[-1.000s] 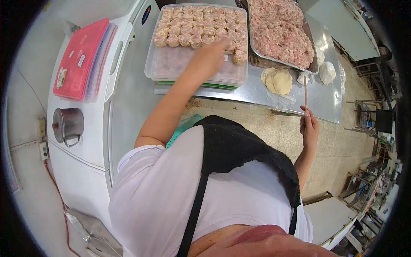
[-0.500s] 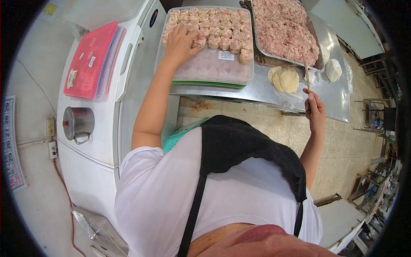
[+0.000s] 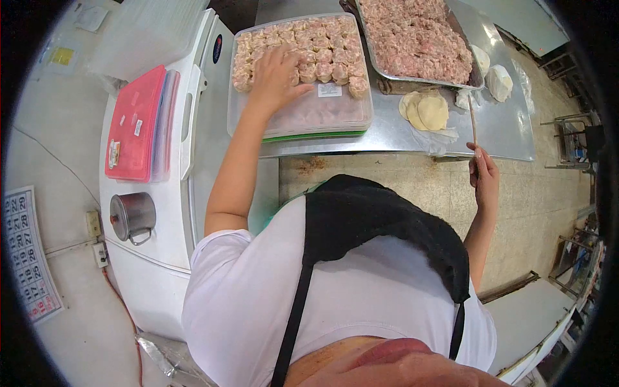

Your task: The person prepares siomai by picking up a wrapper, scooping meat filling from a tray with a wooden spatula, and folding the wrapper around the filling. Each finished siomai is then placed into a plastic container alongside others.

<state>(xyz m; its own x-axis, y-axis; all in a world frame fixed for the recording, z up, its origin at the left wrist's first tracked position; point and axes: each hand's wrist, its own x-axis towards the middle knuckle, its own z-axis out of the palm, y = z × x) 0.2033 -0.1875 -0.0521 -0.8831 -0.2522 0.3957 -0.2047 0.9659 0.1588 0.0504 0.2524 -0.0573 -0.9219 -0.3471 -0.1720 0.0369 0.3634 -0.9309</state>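
My left hand (image 3: 276,76) lies over rows of siomai dumplings (image 3: 329,44) on a clear plastic container lid (image 3: 290,117). Its fingers are spread and the thumb sticks out to the right; whether a dumpling is under the palm is hidden. In my right hand (image 3: 482,171) is a thin wooden stick (image 3: 472,119), pointing up over the table's front edge. Beyond the stick's tip is a metal tray (image 3: 425,79) full of minced meat filling (image 3: 416,42). Round dough wrappers (image 3: 431,112) lie overlapping on plastic, left of the stick.
All this stands on a steel table (image 3: 387,132). White wrapped bundles (image 3: 499,84) sit right of the tray. At left, a white refrigerator (image 3: 169,213) carries pink-lidded containers (image 3: 134,126) and a metal mug (image 3: 134,216).
My left hand's thumb has swung outward, away from the dumpling it was beside. The stick's tip has come away from the meat, and my right hand is lower. The whole view has shifted slightly.
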